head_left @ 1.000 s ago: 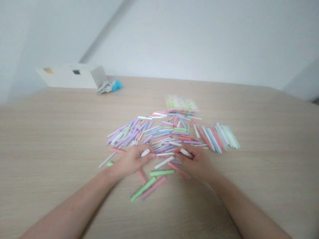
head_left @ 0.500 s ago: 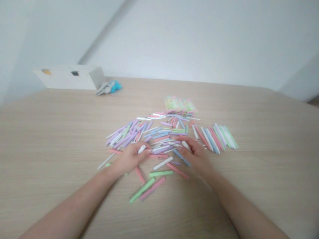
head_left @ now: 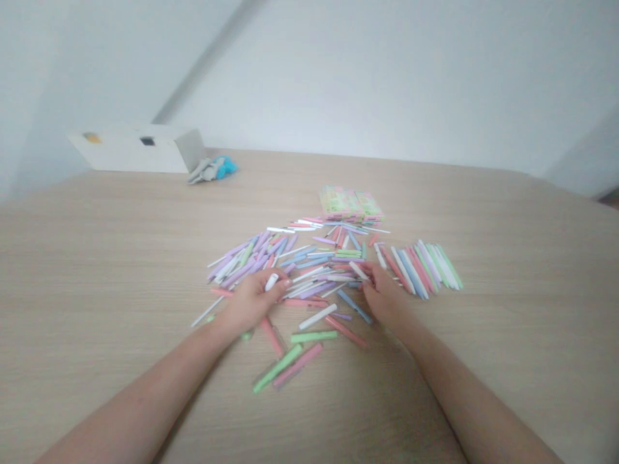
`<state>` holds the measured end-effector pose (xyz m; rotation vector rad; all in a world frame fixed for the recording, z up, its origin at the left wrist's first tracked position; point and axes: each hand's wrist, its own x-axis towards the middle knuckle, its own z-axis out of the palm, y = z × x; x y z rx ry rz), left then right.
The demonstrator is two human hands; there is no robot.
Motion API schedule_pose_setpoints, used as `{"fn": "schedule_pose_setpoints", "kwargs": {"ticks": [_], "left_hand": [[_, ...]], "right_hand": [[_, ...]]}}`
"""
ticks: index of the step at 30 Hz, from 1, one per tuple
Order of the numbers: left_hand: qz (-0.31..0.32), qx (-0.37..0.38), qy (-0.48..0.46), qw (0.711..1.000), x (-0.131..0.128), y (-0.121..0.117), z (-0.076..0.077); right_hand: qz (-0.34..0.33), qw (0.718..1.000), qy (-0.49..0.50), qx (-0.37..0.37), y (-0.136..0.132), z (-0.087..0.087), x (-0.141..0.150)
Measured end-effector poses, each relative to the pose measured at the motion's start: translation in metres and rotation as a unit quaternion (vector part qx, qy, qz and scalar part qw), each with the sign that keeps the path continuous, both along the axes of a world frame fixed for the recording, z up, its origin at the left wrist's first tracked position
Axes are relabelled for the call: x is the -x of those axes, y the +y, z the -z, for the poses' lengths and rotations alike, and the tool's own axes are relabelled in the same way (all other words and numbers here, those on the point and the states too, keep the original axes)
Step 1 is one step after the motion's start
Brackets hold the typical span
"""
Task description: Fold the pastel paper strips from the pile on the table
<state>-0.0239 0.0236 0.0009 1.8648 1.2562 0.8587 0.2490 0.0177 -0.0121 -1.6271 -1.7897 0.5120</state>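
My left hand (head_left: 256, 296) is closed round a white pen part (head_left: 271, 281), whose rounded end sticks up between thumb and fingers. Opposite it, my right hand (head_left: 382, 290) pinches another white pen part (head_left: 358, 270), slanting toward the upper left. Between the hands lies a loose heap of pen pieces (head_left: 314, 283) in white, purple, pink and blue. Closer to me are a white piece (head_left: 318, 316), a green piece (head_left: 278, 368) and a pink piece (head_left: 298, 365). Blur hides whether the held parts are caps or barrels.
Right of my right hand, several pens (head_left: 425, 267) lie side by side in a row. More purple and white pieces (head_left: 246, 258) pile up at the left. Behind stand stacked green-pink packets (head_left: 351, 203). A white box (head_left: 140, 151) and a grey-blue crumpled item (head_left: 213, 169) sit far left.
My right hand has shifted slightly right and its white pen part now tilts out past the fingertips. My left hand has moved a little left, still holding its white part.
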Motion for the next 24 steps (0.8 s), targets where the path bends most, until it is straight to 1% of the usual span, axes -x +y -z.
{"fn": "schedule_pose_setpoints", "kwargs": {"ticks": [2, 5, 9, 13, 16, 19, 21, 24], "left_hand": [[-0.002, 0.001, 0.000, 1.000, 0.000, 0.000, 0.000], [0.002, -0.002, 0.004, 1.000, -0.001, 0.000, 0.000], [0.006, 0.001, -0.007, 1.000, -0.002, -0.001, -0.002], [0.011, 0.009, -0.024, 1.000, -0.004, -0.003, -0.007], [0.015, 0.016, -0.036, 0.999, -0.006, -0.004, -0.008], [0.015, 0.016, -0.044, 0.999, -0.006, -0.003, -0.005], [0.013, 0.014, -0.045, 0.999, -0.005, -0.002, -0.002], [0.008, 0.018, -0.047, 0.999, -0.005, 0.000, 0.001]], "right_hand": [[-0.002, 0.998, -0.058, -0.033, -0.002, -0.002, 0.004], [-0.010, 0.993, -0.111, -0.044, -0.003, -0.003, 0.010], [-0.001, 0.987, -0.160, -0.028, -0.001, -0.006, 0.011], [0.019, 0.972, -0.235, 0.011, 0.011, -0.020, 0.002], [0.018, 0.966, -0.258, 0.028, 0.034, -0.034, -0.005], [0.040, 0.960, -0.275, 0.025, 0.067, -0.042, -0.003], [0.047, 0.957, -0.285, 0.035, 0.090, -0.042, 0.002], [0.059, 0.952, -0.295, 0.063, 0.116, -0.035, 0.010]]}}
